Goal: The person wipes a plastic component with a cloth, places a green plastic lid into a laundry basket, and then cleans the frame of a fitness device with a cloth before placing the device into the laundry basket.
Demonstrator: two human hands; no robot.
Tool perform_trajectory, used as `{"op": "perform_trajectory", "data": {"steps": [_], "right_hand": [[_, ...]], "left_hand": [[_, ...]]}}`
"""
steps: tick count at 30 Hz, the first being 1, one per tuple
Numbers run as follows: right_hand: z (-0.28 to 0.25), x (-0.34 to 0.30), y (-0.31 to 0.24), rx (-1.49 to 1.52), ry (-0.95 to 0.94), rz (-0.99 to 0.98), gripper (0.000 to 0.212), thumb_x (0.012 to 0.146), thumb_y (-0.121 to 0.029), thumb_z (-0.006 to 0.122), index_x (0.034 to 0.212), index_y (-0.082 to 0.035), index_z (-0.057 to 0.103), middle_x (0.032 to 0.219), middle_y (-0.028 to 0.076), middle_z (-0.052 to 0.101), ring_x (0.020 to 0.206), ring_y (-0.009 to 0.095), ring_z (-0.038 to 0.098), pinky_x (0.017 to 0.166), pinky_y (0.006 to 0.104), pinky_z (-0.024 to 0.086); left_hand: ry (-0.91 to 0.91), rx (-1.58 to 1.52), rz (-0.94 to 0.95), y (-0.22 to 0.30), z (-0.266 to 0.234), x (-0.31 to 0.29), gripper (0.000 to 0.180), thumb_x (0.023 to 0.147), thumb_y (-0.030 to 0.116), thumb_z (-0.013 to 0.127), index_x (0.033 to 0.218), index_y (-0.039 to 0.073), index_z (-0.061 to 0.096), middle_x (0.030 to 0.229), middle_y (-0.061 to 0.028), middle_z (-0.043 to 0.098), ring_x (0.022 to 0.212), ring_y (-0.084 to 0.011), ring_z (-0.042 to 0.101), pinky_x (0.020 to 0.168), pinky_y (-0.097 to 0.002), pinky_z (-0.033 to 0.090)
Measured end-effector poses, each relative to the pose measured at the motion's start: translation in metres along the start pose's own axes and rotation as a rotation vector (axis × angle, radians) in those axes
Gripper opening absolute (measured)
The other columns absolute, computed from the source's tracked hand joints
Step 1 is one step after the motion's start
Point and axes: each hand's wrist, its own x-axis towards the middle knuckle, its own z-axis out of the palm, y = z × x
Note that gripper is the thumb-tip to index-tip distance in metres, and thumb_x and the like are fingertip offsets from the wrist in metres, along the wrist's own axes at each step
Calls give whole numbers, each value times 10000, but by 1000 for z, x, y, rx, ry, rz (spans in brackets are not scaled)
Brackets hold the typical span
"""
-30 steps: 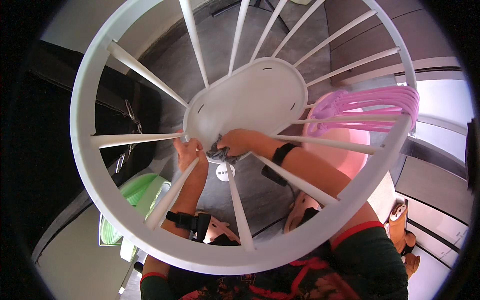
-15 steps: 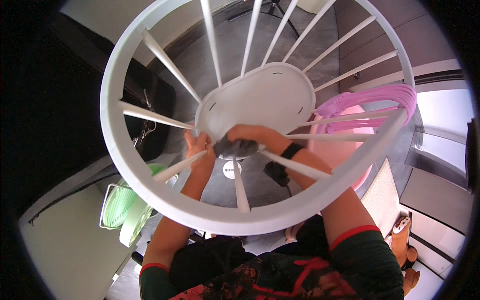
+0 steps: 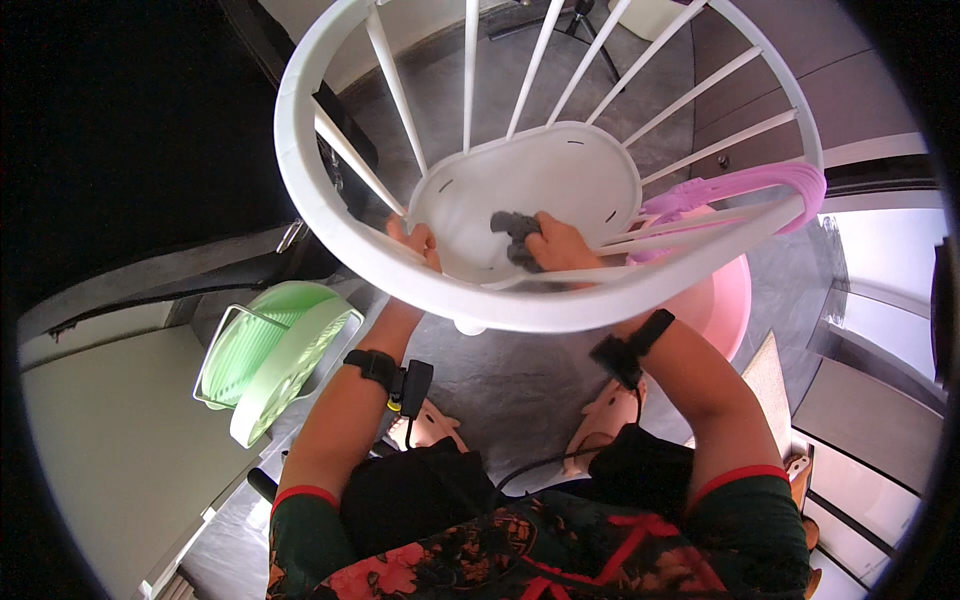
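Note:
A tall white laundry basket point(image 3: 525, 165) with slender bars and a wide hoop rim stands in front of me, its oval base showing through the hoop. Down inside it, my right hand point(image 3: 562, 243) grips a dark grey cloth point(image 3: 515, 238) against the base. My left hand point(image 3: 413, 241) is closed on the near-left edge of the base beside a bar, partly covered by the hoop. Pink looped hangers point(image 3: 770, 185) hang over the right side of the rim.
A pink tub point(image 3: 725, 300) sits right of the basket. On my left is a light green folding basin point(image 3: 270, 355) with a wire handle. My feet in pink slippers point(image 3: 608, 412) are on the grey floor below. A black stand point(image 3: 585, 15) is at the far side.
The basket's hoop has shifted away from me and to the right. My right hand has carried the cloth from the near edge toward the middle of the base.

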Motion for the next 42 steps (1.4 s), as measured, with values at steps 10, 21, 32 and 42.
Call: {"op": "perform_trajectory", "data": {"steps": [10, 21, 32, 42], "right_hand": [[8, -74, 32, -422, -388, -21, 371, 829, -184, 528, 1087, 77, 585, 1105, 288, 599, 1021, 417, 583, 894, 468, 453], [81, -69, 30, -643, -173, -159, 461, 864, -80, 524, 1292, 4, 374, 1125, 278, 558, 888, 415, 639, 745, 499, 538], [90, -73, 38, -426, -480, -230, 549, 890, -126, 496, 1418, -194, 366, 972, 223, 645, 847, 379, 649, 745, 483, 523], [58, -84, 55, -262, -1058, -288, 300, 794, -153, 506, 1027, -123, 693, 1002, 133, 688, 901, 320, 635, 803, 421, 489]], "left_hand": [[76, 95, -18, -21, 15, 3, 121, 731, -38, 583, 769, 72, 551, 1202, -281, 476, 1073, -415, 572, 689, -445, 553], [-164, 140, -189, -14, 8, 3, 75, 809, 170, 609, 866, 122, 599, 1405, -240, 391, 1216, -411, 471, 988, -438, 420], [-38, 117, -105, -31, 14, -2, 90, 781, 147, 638, 817, 105, 567, 1363, -213, 438, 1187, -385, 491, 950, -437, 436], [-185, 321, 56, -45, 15, 1, 140, 806, 214, 641, 923, 140, 619, 1109, -104, 622, 1214, -343, 481, 1063, -443, 360]]}}
